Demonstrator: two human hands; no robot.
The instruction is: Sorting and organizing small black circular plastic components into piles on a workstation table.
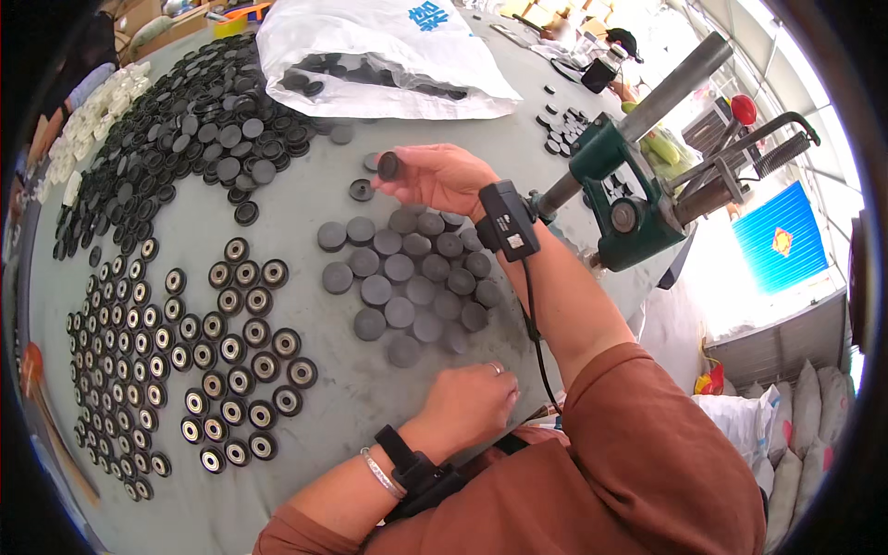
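Between the thumb and fingers of my right hand (pixel 442 176) is a round black cap (pixel 389 166), held above the table. Just below it, a single cap (pixel 361 190) lies on the table with its hollow side up. My left hand (pixel 470 400) rests near the table's front edge, fingers curled in; whatever is under them, if anything, is hidden. Between my hands spreads a group of dark grey caps (pixel 400 267), flat faces up. Left of them lie many black wheels with metal bearings (pixel 240 380) in their centres.
A large heap of black caps (pixel 185 148) covers the far left. Behind my right hand lies a white sack (pixel 388 55) with more caps inside. A green lever press (pixel 629 217) stands right of my right forearm. White parts (pixel 97 116) are piled at the far left edge.
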